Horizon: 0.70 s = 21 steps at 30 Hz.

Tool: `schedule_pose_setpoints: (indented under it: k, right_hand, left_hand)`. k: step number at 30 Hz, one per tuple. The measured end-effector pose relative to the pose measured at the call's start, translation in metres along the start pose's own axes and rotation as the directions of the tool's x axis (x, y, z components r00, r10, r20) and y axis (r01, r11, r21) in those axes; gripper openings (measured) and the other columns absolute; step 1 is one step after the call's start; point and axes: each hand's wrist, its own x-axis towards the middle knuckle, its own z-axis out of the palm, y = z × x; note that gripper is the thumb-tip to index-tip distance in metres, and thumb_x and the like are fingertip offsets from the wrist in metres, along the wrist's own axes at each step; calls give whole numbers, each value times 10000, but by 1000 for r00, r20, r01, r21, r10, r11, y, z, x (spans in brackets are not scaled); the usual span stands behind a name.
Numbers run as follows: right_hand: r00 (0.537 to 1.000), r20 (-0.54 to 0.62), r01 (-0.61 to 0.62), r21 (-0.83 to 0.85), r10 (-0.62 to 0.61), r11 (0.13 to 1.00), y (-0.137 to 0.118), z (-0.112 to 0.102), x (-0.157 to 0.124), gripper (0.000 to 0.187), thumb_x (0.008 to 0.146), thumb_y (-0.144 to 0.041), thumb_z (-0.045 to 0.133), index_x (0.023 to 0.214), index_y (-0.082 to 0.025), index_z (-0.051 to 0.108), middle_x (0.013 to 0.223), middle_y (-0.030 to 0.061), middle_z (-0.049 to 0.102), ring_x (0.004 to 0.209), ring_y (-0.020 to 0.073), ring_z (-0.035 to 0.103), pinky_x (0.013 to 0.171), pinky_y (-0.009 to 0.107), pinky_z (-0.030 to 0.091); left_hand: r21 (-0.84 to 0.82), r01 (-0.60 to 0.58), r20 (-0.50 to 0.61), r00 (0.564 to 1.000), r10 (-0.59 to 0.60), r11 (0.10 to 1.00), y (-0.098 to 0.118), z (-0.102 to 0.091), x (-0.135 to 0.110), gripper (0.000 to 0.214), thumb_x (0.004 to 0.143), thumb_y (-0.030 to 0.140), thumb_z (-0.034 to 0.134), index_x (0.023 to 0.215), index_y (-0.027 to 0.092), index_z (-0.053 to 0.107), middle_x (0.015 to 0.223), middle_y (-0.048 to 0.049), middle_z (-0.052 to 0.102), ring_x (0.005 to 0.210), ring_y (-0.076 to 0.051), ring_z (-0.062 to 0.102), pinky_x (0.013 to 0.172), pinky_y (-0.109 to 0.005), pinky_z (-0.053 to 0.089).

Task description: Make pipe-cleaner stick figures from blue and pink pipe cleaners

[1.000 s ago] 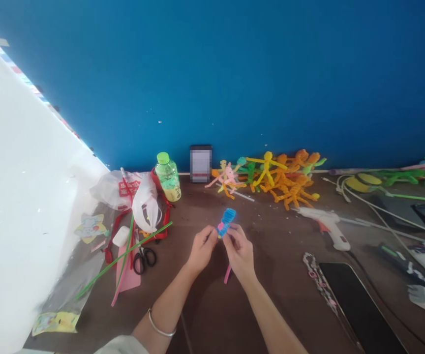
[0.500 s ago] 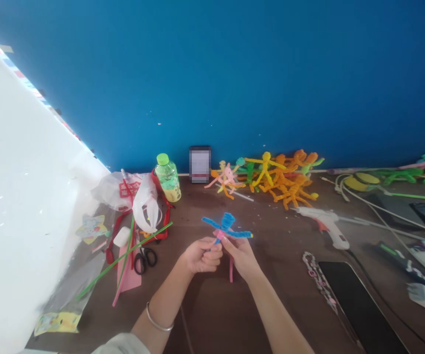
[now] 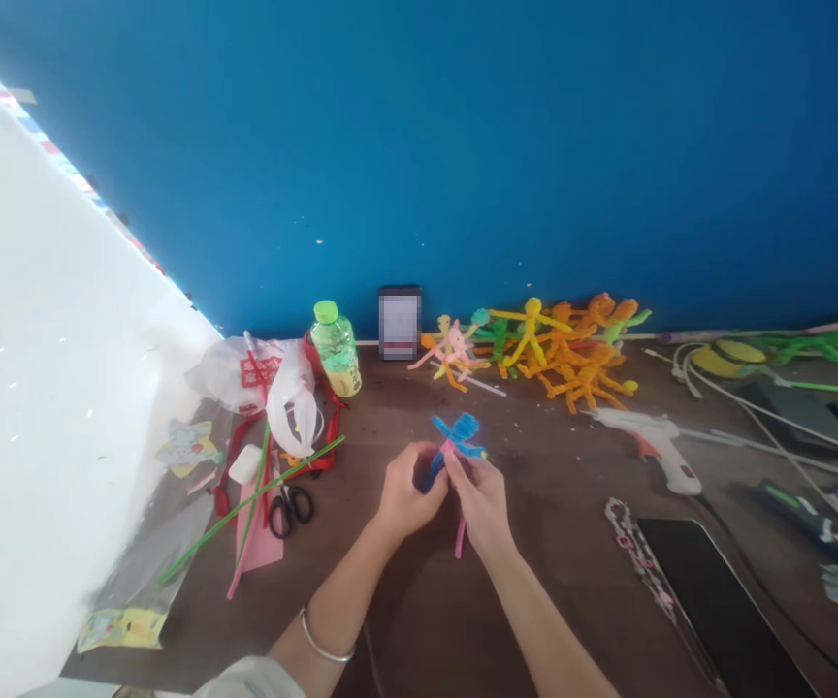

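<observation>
A blue pipe-cleaner figure (image 3: pixel 465 427) with a round head and stubby arms is held up over the table's middle. My left hand (image 3: pixel 413 490) closes round its lower blue part from the left. From the right, my right hand (image 3: pixel 478 499) pinches at its middle, where a pink pipe cleaner (image 3: pixel 461 536) wraps the body and its loose end hangs below my fingers. Parts of the figure's legs are hidden behind my fingers.
Scissors (image 3: pixel 291 511), green pipe cleaners (image 3: pixel 251 504), a plastic bag (image 3: pixel 292 402) and a bottle (image 3: pixel 337 354) are to the left. Finished pipe-cleaner figures (image 3: pixel 579 354) stand along the wall. A glue gun (image 3: pixel 656 441) and a phone (image 3: pixel 717 601) lie right.
The blue figure has turned, so its arms now look shorter and more slanted. My left hand has opened its grip shape and shifted slightly right along the body. The view has moved slightly.
</observation>
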Motion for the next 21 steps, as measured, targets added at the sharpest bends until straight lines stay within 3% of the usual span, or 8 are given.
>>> schedule_pose_setpoints:
  k: [3,7,14,21]
  right_hand:
    - [998,-7,58,-106,-59,993,1,1,-1,231,744,-391,587,803,-178,656,780,50,640,749,193,572,711,323,447]
    - [987,-17,155,-184,-161,971,2,3,0,188,753,-364,579,753,-187,640,796,45,602,748,175,556,701,306,443]
    - [989,-3,148,-137,-150,979,1,3,3,186,715,-367,619,779,-203,679,842,54,607,790,190,575,730,327,474]
    - [982,96,171,-62,-165,983,-2,4,4,172,726,-335,612,824,-212,683,919,61,594,763,170,579,634,284,483]
  left_hand:
    - [145,-42,-20,999,46,989,-6,0,-1,201,770,307,516,898,187,613,878,-71,648,813,-191,581,778,-327,429]
    - [136,-75,20,997,72,988,-9,-1,1,225,804,324,462,873,192,630,826,-81,649,751,-195,570,725,-315,419]
    - [-19,95,83,992,-94,995,-3,-4,5,361,823,432,410,613,160,524,528,16,468,519,-106,417,529,-226,327]
    - [-325,229,173,968,-180,918,-8,-7,13,354,774,461,483,613,145,497,449,56,385,408,-64,341,438,-211,255]
